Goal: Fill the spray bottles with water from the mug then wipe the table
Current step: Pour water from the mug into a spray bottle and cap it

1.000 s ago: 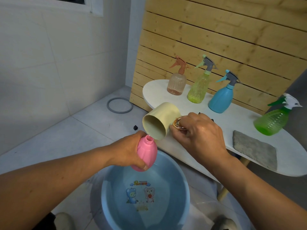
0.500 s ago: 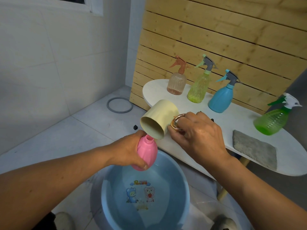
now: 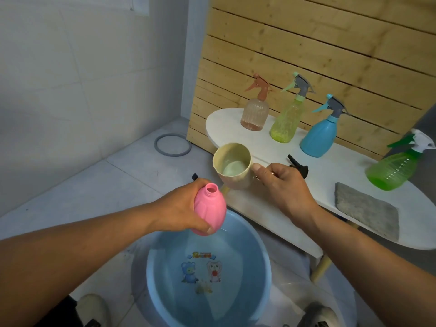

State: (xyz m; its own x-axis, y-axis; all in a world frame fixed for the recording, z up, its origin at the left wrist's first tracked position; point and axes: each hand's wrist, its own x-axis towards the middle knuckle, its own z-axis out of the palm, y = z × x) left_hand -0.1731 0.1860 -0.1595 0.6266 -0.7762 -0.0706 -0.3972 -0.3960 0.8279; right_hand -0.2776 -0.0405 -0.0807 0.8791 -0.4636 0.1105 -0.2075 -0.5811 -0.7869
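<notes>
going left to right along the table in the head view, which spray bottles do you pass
peach ribbed bottle → yellow-green bottle → blue bottle → green bottle, which leans to the left rather than standing upright

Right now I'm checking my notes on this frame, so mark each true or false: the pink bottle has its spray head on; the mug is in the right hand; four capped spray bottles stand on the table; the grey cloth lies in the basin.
1. Pink bottle has its spray head on: false, its neck is open.
2. Right hand holds the mug: true.
3. Four capped spray bottles stand on the table: true.
4. Grey cloth lies in the basin: false, it lies on the table.
</notes>
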